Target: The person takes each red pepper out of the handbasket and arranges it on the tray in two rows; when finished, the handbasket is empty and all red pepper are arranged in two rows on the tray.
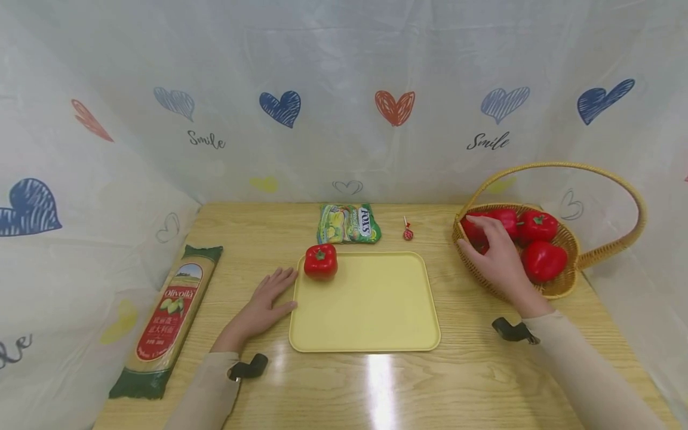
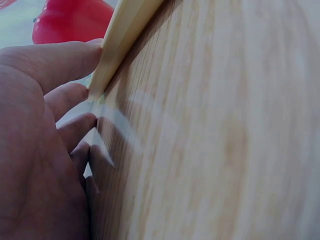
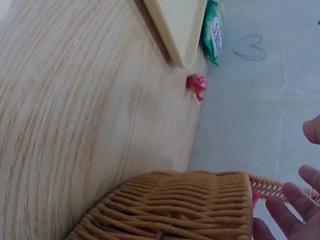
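My left hand (image 1: pixel 265 303) lies at the left edge of a yellow tray (image 1: pixel 371 310). In the left wrist view its thumb and a fingertip touch the tray's rim, fingers extended. One red bell pepper (image 1: pixel 321 263) with a green stem sits at the tray's upper left corner. Over the left side of a wicker basket (image 1: pixel 567 242) hovers my right hand (image 1: pixel 500 260), fingers apart and slightly bent, with nothing seen between them in the right wrist view. Several red peppers (image 1: pixel 544 261) fill the basket; the hand partly hides those on the left.
Behind the tray lies a green FOX'S candy bag (image 1: pixel 348 224), with a red lollipop (image 1: pixel 408 232) to its right. A long pack of spaghetti (image 1: pixel 171 316) lies at the left. The basket's tall handle (image 1: pixel 636 209) arches over its right side. A printed curtain (image 1: pixel 344 137) borders the table.
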Motion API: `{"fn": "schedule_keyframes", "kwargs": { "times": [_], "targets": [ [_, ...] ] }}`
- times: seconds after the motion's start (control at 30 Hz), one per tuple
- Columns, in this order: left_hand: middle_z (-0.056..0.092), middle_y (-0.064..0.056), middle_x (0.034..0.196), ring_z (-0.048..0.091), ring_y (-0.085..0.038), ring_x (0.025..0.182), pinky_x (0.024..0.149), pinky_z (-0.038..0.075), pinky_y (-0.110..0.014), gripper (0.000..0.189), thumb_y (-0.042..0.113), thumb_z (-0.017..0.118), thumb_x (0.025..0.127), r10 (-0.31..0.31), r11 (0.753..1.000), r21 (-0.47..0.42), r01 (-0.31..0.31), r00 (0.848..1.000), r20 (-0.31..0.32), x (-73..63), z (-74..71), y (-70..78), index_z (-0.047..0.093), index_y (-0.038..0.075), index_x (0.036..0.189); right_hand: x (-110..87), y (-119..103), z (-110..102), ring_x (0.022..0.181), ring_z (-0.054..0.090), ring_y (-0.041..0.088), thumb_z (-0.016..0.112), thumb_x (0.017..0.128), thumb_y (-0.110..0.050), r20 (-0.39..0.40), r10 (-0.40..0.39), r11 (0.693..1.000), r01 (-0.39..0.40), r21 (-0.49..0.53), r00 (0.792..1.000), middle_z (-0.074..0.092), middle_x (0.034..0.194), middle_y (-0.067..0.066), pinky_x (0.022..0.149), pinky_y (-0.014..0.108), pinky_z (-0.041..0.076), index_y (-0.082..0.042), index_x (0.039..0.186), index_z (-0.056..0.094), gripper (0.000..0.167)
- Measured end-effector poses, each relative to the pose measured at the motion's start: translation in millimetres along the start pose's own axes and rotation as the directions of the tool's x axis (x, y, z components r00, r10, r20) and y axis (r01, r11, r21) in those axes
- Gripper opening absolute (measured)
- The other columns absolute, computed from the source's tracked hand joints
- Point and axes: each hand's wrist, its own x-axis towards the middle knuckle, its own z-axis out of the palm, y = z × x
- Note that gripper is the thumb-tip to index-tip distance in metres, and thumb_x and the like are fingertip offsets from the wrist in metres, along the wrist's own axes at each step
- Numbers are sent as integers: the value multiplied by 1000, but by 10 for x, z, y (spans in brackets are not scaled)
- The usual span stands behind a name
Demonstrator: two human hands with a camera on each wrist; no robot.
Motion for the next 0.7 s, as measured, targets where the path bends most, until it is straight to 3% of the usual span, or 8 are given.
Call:
{"fn": "schedule_keyframes", "kwargs": {
  "times": [0.4,0.7],
  "targets": [
    [26,-16,166,10,-38,155,125,0,-57,69,32,64,100,10,1000,6,-10,1000,-4,3,14,-20,35,10,159,91,186,-18,129,41,47,70,95,-18,-88,42,999,-44,-14,995,49,138,28,104,68,38,3,137,56,49],
    [26,-15,166,10,-37,155,125,1,-57,70,32,65,100,6,1000,4,-6,1000,-5,-1,13,-18,35,10,159,150,251,-59,131,39,50,69,97,-22,-63,114,993,-116,-28,991,44,141,31,107,69,36,4,142,51,55]
  ]
}}
